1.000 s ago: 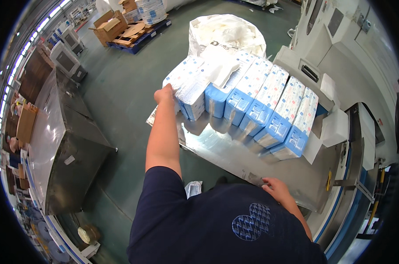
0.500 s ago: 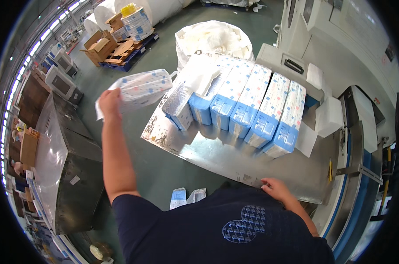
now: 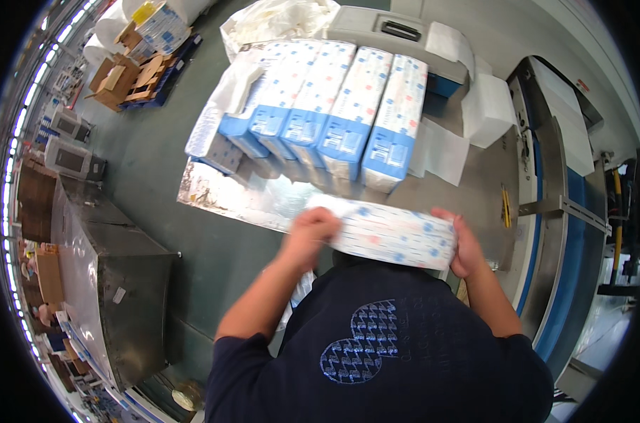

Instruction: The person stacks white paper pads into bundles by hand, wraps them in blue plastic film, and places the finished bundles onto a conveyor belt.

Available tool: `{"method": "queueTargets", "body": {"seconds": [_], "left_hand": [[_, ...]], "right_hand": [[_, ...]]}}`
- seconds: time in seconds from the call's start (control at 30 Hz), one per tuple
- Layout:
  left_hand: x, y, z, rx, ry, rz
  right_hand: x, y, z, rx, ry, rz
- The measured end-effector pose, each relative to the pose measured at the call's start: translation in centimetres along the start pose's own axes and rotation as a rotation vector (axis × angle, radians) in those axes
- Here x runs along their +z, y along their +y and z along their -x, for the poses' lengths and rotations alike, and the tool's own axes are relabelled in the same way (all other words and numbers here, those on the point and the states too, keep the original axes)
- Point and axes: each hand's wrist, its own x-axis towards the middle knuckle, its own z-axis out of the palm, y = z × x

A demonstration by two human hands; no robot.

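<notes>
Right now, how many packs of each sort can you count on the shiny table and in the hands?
Blue-ended packs in the row: 5
Pale-ended pack at the row's left end: 1
Patterned pack between the left hand and right hand: 1
Total: 7

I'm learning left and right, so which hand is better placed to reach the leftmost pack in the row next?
Probably the left hand: it is nearer the leftmost pack. The right hand is farther off, at the other end of the held pack. The left must let go first.
</notes>
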Motion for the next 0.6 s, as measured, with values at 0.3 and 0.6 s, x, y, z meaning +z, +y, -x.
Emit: {"method": "queueTargets", "body": {"seconds": [0.3, 0.6], "left_hand": [[13.3, -9.5, -8.3, 0.104, -0.248, -0.337], [11.7, -4.9, -5.5, 1.089, -0.318, -1.232]], "right_hand": [[-8.5, -1.8, 7.8, -0.047, 0.514, 0.215], [-4.0, -4.6, 2.9, -0.687, 0.147, 1.484]]}}
